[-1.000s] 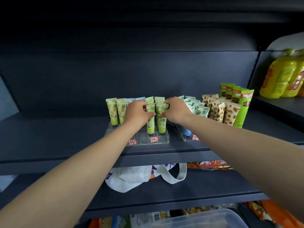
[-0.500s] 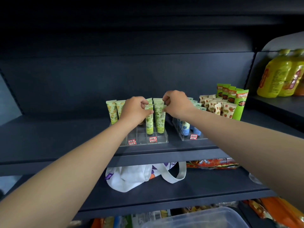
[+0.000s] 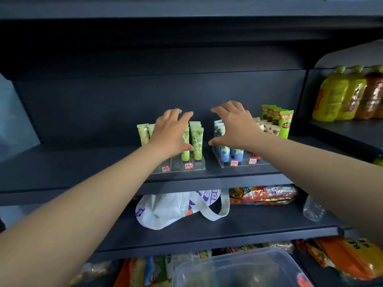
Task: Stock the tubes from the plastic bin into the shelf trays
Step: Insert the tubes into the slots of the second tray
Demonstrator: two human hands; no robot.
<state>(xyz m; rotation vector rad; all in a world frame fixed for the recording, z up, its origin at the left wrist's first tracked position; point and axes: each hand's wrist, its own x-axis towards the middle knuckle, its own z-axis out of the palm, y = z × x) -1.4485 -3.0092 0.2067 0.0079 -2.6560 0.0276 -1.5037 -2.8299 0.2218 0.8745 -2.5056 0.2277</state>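
Both hands are hovering spread wide and empty over the shelf trays (image 3: 198,167): the left hand (image 3: 171,134) in front of the green tubes (image 3: 196,141) standing upright there, the right hand (image 3: 234,126) before the blue tubes (image 3: 224,151). The plastic bin (image 3: 238,270) is sitting below.

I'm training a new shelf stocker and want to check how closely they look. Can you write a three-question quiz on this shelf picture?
1. True or false: the left hand is gripping a green leaf-print tube.
2. Which lies on the shelf directly below the clear acrylic trays? A) white cloth tote bag B) yellow bottles C) clear lidded plastic bin
3. Fill in: the tubes with blue caps stand under the ___ hand.

Key:
1. False; both hands are spread open, holding nothing.
2. A
3. right
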